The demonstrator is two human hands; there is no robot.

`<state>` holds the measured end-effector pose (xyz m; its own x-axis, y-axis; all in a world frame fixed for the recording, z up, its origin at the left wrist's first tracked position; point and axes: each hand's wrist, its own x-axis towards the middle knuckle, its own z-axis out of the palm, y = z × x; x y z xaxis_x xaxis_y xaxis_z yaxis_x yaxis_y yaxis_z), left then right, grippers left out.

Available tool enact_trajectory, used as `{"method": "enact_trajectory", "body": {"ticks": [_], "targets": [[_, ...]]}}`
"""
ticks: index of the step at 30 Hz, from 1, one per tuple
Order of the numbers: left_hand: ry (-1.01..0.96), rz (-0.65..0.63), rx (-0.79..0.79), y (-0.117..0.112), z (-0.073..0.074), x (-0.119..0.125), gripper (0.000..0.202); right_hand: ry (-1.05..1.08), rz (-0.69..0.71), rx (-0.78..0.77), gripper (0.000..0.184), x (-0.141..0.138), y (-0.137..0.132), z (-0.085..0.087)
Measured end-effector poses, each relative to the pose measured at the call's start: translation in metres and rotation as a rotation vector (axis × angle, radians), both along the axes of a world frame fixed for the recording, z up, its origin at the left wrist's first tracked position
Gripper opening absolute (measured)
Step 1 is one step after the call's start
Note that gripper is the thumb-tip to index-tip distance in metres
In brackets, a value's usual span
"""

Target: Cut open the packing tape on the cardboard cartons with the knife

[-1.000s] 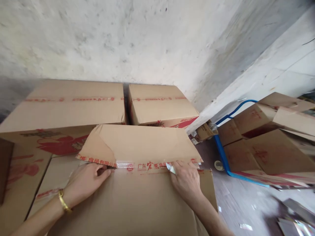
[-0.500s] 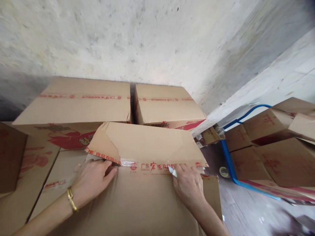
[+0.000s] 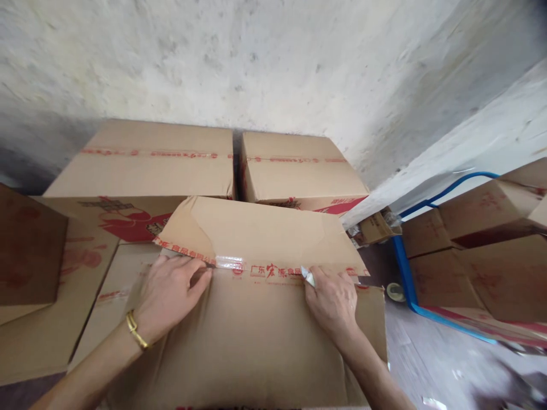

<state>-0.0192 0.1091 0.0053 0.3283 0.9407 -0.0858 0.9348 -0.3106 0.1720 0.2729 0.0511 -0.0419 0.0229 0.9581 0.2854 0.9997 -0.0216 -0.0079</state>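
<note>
A brown cardboard box with red print stands right in front of me. Its far flap is lifted a little, with clear and red printed tape along the seam. My left hand, gold bracelet on the wrist, lies on the near flap with its fingertips at the seam under the far flap. My right hand presses on the near flap at the seam farther right. It pinches a small white scrap between its fingers.
Two sealed cartons stand behind against a rough white wall. More cartons lie at the left. To the right a blue hand trolley carries stacked cartons. A tape roll lies on the floor beside it.
The view has shifted down and to the left, so the boxes sit higher in frame. Both hands stay at the seam; my left fingers have slid slightly right along it.
</note>
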Motion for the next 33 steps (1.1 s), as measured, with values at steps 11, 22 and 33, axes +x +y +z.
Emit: {"method": "enact_trajectory", "body": {"ticks": [11,22,33], "targets": [[0.249,-0.056,0.095,0.001,0.004,0.008,0.047,0.024,0.08,0.044,0.022,0.005,-0.003,0.006],[0.294,0.004,-0.072,0.01,0.004,0.018,0.043,-0.022,-0.092,-0.233,0.018,-0.002,0.007,0.012],[0.182,-0.21,0.47,-0.006,-0.01,-0.003,0.047,0.003,0.03,0.058,0.026,0.002,-0.002,0.014]]}}
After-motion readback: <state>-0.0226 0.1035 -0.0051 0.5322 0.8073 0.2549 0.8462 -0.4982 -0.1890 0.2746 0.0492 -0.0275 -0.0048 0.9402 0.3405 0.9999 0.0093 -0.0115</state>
